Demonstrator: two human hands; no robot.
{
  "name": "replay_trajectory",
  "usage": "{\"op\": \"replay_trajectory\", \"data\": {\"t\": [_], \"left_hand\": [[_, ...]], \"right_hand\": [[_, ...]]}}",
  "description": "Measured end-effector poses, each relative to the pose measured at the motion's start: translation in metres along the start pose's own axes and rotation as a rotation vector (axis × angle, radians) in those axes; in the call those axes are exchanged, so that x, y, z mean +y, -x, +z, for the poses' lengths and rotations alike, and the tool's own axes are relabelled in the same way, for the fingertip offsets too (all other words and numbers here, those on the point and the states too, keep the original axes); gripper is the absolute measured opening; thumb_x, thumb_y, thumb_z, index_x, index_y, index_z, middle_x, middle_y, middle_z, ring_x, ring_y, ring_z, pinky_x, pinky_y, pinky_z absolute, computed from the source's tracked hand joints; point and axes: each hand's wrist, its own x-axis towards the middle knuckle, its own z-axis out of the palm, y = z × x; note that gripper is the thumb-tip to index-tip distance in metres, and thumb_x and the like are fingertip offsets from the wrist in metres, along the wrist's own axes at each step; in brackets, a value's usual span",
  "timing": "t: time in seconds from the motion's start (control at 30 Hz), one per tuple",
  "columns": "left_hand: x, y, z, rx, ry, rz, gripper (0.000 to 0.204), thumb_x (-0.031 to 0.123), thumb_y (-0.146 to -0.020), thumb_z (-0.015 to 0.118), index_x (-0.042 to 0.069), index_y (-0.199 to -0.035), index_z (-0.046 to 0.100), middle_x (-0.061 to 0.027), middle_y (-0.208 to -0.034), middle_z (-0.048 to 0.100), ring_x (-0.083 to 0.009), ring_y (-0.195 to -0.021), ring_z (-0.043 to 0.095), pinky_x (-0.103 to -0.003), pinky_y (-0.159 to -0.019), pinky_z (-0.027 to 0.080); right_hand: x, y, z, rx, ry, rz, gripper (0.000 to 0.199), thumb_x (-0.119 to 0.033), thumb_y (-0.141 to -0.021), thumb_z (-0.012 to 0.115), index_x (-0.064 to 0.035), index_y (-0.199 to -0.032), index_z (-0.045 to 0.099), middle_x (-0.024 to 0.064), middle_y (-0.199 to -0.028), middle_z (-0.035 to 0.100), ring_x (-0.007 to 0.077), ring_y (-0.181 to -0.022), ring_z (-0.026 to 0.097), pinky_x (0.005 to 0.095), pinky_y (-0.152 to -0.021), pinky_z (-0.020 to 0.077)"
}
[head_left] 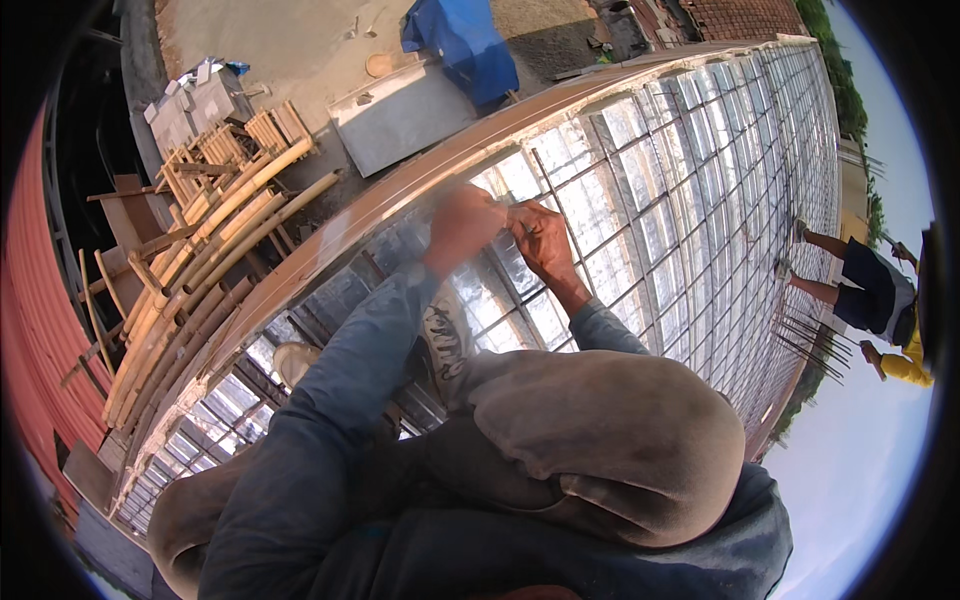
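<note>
My two hands meet above a grid of steel reinforcing bars (602,140), which lies over shiny metal decking (630,175). Motion smears my left hand (465,228), so its fingers do not show clearly. Just to its right, my right hand (543,240) is closed in a pinch, its fingertips close to the left hand. Whatever is between those fingers is too small or hidden to name. Below the hands, my shoe (443,342) rests on the grid, and my bent knee (610,430) covers part of the bars.
A wooden edge board (440,170) borders the deck, with a drop beyond it. Bamboo poles (215,260) are stacked at the left, below a pile of blocks (200,110). A blue tarp (460,50) lies beyond the edge. Another person (880,290) stands on the grid at far right.
</note>
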Motion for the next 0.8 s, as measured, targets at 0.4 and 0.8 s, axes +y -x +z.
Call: {"op": "replay_trajectory", "data": {"t": [0.4, 0.8], "left_hand": [[-0.03, -0.014, 0.022, 0.114, 0.451, 0.193, 0.029, 0.009, -0.096, 0.057, 0.001, -0.117, 0.076, -0.0082, -0.094, 0.076, -0.0148, -0.063, 0.068, -0.033, -0.062, 0.055], [-0.026, -0.006, 0.032, 0.282, 0.373, 0.246, 0.023, 0.004, -0.095, 0.06, 0.002, -0.112, 0.077, -0.017, -0.098, 0.075, -0.0241, -0.065, 0.074, -0.036, -0.066, 0.058]], "right_hand": [[0.028, -0.016, 0.02, 0.186, -0.585, 0.481, 0.03, -0.004, -0.091, 0.079, 0.0053, -0.118, 0.069, 0.0099, -0.093, 0.077, 0.0123, -0.078, 0.069, 0.0284, -0.068, 0.0555], [0.017, -0.007, 0.04, 0.269, -0.365, 0.177, 0.016, -0.002, -0.09, 0.071, 0.0026, -0.104, 0.078, 0.0175, -0.107, 0.074, 0.0245, -0.094, 0.071, 0.034, -0.083, 0.0549]]}}
